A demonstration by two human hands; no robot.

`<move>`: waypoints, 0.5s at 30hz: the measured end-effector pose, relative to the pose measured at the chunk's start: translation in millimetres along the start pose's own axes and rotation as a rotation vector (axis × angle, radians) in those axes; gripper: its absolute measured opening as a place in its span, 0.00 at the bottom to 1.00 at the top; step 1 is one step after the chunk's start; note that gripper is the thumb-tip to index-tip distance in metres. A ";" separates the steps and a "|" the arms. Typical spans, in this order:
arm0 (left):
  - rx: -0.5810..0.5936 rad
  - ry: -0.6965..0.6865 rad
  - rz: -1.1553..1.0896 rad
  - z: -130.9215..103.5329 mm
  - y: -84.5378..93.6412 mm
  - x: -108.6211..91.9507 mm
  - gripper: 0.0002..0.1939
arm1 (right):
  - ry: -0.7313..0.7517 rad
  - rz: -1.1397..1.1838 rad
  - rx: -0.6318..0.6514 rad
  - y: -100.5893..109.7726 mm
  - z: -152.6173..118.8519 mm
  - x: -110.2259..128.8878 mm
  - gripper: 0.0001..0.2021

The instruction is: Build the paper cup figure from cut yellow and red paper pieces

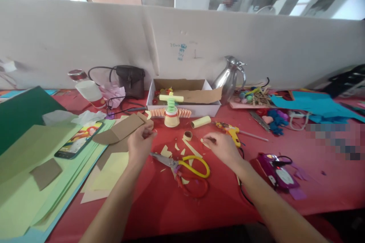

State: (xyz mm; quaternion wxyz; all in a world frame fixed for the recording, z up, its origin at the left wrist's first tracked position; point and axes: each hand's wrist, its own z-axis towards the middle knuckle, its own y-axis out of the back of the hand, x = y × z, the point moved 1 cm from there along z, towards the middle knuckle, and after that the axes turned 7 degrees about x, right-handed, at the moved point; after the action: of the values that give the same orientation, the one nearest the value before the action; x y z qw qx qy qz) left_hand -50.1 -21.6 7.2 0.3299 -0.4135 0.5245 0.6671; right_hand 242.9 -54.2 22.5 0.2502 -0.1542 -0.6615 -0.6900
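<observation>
My left hand (141, 140) hovers by the brown cardboard pieces (125, 129), its fingers curled together; what they hold, if anything, I cannot make out. The thumb and fingers of my right hand (222, 146) pinch a small pale yellow paper scrap (202, 141). Between the hands, a short paper ring (187, 135) and loose yellow scraps (166, 151) lie on the red tabletop (159, 205). Nearer to me are scissors (171, 161) with one yellow and one red handle. Behind stands a paper figure (172, 117) with green and orange pleated strips; a yellow paper tube (201, 122) lies beside it.
A yellow glue gun (234, 136) and a purple device (278, 172) with a cable sit at right. Coloured sheets and a phone (80, 140) cover the left. Along the back are a bottle (88, 91), a bag (130, 81), an open box (185, 112) and a metal jug (228, 78).
</observation>
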 end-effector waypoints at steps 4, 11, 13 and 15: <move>0.061 0.033 0.027 -18.7 3.4 -3.0 0.17 | 0.032 -0.141 -0.044 2.0 -18.5 -7.9 0.08; 0.416 -0.167 0.368 -36.8 -47.1 -45.9 0.12 | 0.041 -0.368 0.003 -15.3 -34.0 -1.3 0.15; 0.428 -0.184 0.494 -37.2 -65.2 -56.3 0.18 | 0.062 -0.326 0.008 -23.2 -37.8 -0.7 0.15; 0.438 -0.216 0.568 -36.3 -81.9 -61.8 0.23 | 0.063 -0.322 -0.009 -27.8 -43.0 -5.1 0.15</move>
State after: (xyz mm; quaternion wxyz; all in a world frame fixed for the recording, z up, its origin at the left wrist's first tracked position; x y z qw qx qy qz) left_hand 56.2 -38.3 23.7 0.2659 -0.0983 0.7106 0.6439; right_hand 237.0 -96.0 -6.9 0.1563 -0.0256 -0.6665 -0.7284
